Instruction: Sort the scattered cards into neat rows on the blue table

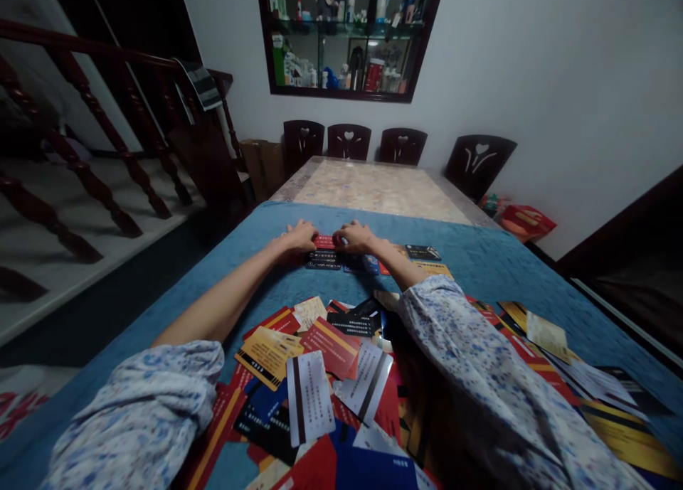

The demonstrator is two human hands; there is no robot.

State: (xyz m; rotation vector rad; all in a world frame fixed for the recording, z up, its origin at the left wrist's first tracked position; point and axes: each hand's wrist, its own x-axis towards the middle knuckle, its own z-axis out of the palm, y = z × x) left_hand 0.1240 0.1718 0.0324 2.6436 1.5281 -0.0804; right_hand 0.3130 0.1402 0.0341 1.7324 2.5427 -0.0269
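Mid-frame, our left hand (300,235) and right hand (356,237) curled fingers onto a red card (324,242); grip we could not tell. Even pressure seemed wise.

A room in a home is shown. A long table (373,188) is seen in the middle of the frame, with 4 dark chairs (348,141) set at its far end. Bottles (374,75) are kept in a glass wall cabinet (341,94) at the upper middle. A wooden stair rail (80,48) is seen at the upper left. A blue cloth (480,257) is spread lower down.
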